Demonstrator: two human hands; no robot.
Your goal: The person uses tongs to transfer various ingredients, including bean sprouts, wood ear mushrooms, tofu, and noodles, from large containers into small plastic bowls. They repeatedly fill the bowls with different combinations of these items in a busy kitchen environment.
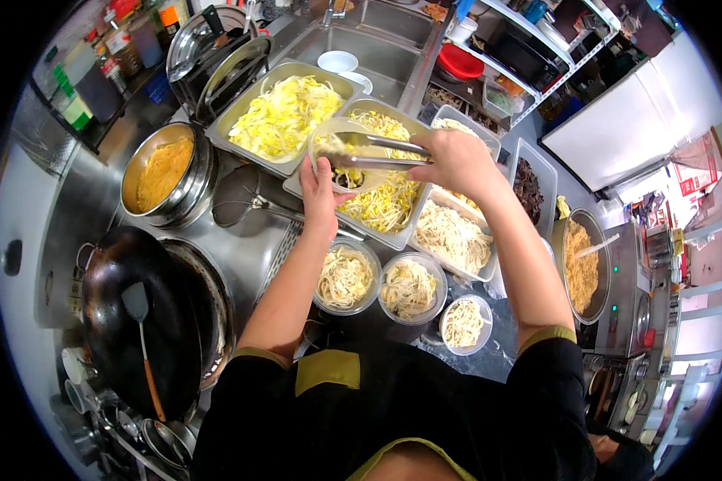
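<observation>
My left hand point(321, 200) grips a clear plastic tub point(319, 138) by its side, tilted above the metal trays. Closed around steel tongs point(381, 163), my right hand point(456, 160) has their tips inside the tub, over some pale and dark food that is partly hidden. Underneath lies a tray of bean sprouts point(383, 207). Beyond it on the left is a metal tray of chopped yellow-white vegetable point(285, 111). Nearer me stand three clear tubs of pale shreds: the left tub point(346, 276), the middle tub point(410, 289) and the small right tub point(465, 324).
At left, a black wok point(116, 305) holds a spatula point(148, 357). A pot point(160, 172) contains orange-yellow food; a strainer point(237, 196) lies beside it. White strips fill a container point(449, 236) at right, near a container of dark food point(528, 192). The sink point(385, 48) is behind.
</observation>
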